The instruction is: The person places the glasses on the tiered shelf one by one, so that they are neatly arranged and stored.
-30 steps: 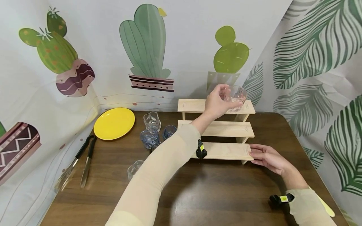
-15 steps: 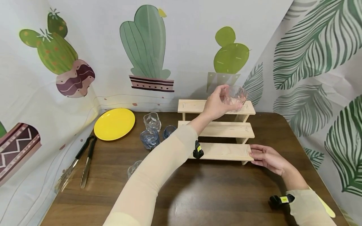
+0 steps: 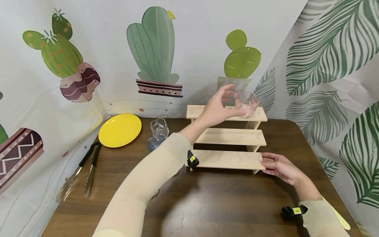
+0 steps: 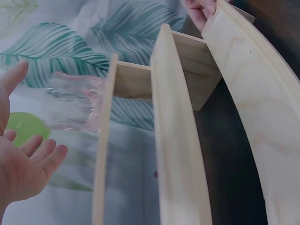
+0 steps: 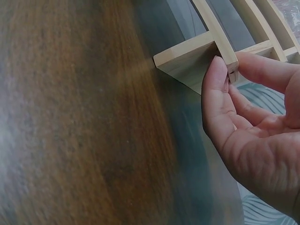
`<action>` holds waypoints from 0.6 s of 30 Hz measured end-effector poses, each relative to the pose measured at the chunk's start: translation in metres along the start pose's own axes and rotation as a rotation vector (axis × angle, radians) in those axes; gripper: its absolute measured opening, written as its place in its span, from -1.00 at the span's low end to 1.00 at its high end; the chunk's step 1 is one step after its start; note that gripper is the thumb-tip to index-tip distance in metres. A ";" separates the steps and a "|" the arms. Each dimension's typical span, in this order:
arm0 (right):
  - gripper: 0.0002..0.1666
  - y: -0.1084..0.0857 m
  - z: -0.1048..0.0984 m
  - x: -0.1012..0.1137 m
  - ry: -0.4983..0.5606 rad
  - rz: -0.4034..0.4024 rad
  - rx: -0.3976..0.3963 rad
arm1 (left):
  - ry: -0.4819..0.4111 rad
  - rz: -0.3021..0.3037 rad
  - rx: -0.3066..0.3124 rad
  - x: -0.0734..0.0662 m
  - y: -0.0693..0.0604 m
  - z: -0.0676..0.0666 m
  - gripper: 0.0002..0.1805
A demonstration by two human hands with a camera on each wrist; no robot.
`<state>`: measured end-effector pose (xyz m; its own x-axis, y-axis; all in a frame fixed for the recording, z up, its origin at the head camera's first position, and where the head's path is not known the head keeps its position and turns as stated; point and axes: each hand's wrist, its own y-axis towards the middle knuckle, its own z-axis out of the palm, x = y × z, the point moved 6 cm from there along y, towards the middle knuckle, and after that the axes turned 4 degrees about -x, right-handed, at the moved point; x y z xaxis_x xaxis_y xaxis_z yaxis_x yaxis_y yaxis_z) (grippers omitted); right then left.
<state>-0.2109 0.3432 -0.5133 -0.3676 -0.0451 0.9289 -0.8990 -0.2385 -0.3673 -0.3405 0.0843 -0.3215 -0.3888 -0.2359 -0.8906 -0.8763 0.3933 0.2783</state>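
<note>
A clear drinking glass (image 3: 247, 104) stands on the right end of the top tier of a three-tier wooden shelf (image 3: 225, 159). Just left of it, my left hand (image 3: 215, 110) has its fingers spread. The left wrist view shows a gap between that hand (image 4: 26, 164) and the glass (image 4: 72, 104). At the lowest tier's right end, my right hand (image 3: 279, 168) pinches the board's corner. Its thumb and index finger meet the wood from both sides in the right wrist view, where the hand (image 5: 258, 124) is close up.
Left of the shelf stand another clear glass (image 3: 159, 127) and a blue glass (image 3: 154, 143), partly behind my left sleeve. A yellow plate (image 3: 119, 130) and black-handled tongs (image 3: 91, 171) lie farther left. A pale yellow object (image 3: 341, 217) shows beside my right sleeve.
My left hand has let go of the glass and drawn back to the left, its fingers opening. The glass stays on the top tier. My right hand keeps its hold on the shelf.
</note>
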 end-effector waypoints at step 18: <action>-0.13 0.004 -0.003 -0.001 0.000 0.027 -0.020 | 0.009 0.103 -0.016 0.013 -0.099 -0.100 -0.02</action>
<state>-0.2145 0.3450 -0.5161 -0.3921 -0.0514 0.9185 -0.8931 -0.2179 -0.3935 -0.2870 -0.0468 -0.3251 -0.4800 -0.2030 -0.8535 -0.8356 0.4019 0.3744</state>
